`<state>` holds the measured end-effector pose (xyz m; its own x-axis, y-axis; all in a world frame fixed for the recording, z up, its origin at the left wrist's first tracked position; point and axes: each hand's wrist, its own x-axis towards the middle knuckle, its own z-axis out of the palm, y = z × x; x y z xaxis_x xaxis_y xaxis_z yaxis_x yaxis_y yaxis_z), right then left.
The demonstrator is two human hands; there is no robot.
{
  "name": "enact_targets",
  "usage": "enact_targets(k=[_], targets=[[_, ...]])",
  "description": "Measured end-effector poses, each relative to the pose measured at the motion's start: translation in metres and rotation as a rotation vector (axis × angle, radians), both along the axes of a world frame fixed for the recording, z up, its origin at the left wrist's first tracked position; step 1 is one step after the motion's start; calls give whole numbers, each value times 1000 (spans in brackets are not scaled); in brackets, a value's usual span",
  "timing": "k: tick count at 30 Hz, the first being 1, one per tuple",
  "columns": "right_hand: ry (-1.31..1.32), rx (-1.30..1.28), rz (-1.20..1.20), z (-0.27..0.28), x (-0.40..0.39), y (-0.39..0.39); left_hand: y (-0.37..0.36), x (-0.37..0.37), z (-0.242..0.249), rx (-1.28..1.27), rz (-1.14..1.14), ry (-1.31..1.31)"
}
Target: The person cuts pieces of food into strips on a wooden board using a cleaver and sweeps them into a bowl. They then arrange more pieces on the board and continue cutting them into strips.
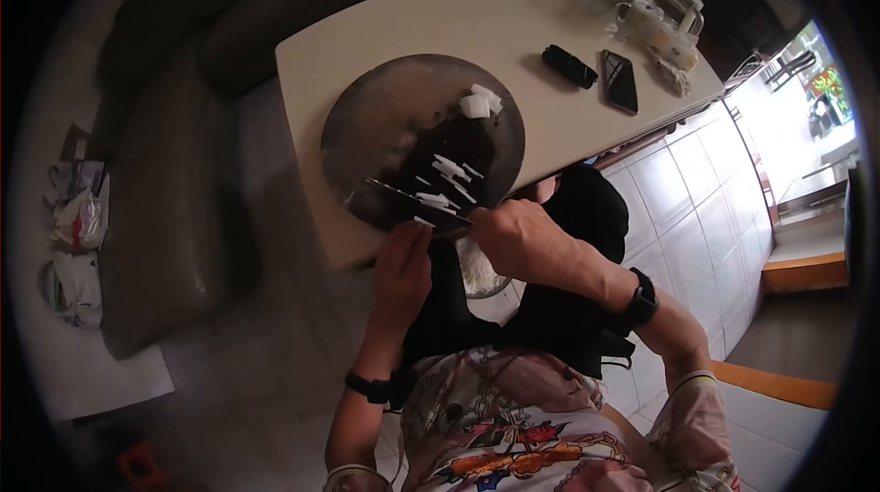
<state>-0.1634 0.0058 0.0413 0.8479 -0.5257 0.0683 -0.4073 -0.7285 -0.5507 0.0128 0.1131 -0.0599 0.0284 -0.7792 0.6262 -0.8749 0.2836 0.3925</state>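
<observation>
My right hand (pixel 513 237) is wrapped round the handle of a knife (pixel 403 192), its thin blade reaching left across a round, dark cutting board (pixel 362 125). Below the blade, at the board's near edge, my left hand (pixel 403 263) is closed with its fingertips on a small white strip (pixel 423 221). Several cut white strips (pixel 449 167) lie loose just beyond the blade, on a dark, wet-looking patch. Larger white chunks (pixel 475 106) sit together near the board's far right edge. The knife handle is mostly hidden in my fist.
The board rests on a cream table (pixel 440 20). A phone (pixel 619 81), a black case (pixel 569 66) and a clear jug (pixel 678 1) stand to the right. A bowl of white contents (pixel 478 270) is below, between my legs. A dark sofa (pixel 165 199) is at left.
</observation>
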Motion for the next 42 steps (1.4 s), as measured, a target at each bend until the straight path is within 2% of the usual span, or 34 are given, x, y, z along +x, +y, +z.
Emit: enact_targets(k=[4, 13, 24, 30, 33, 34, 35, 36, 38, 40, 42], targets=[[57, 5, -24, -6, -3, 4, 0, -3, 5, -3, 14, -1], [-42, -32, -5, -2, -9, 12, -3, -3, 6, -20, 23, -21], [85, -6, 38, 1, 7, 7, -3, -3, 6, -19, 25, -21], [-57, -109, 70, -13, 31, -3, -3, -3, 7, -18, 21, -51], [-84, -78, 40, -42, 32, -31, -5, -11, 17, 23, 67, -2], [-152, -240, 153, -33, 28, -41, -6, -14, 21, 65, 120, 157], [-162, 232, 7, -24, 23, -47, -8, -15, 24, 107, 173, 318], [-163, 703, -140, -11, 21, -50, -9, -15, 26, 102, 179, 314], [-209, 731, -178, -9, 17, -54, -17, -11, 31, 89, 201, 765], [-262, 743, -225, -6, 13, -55, -23, -5, 30, 65, 174, 853], [-375, 895, -210, -3, 15, -52, -33, -4, 37, 42, 130, 1462]])
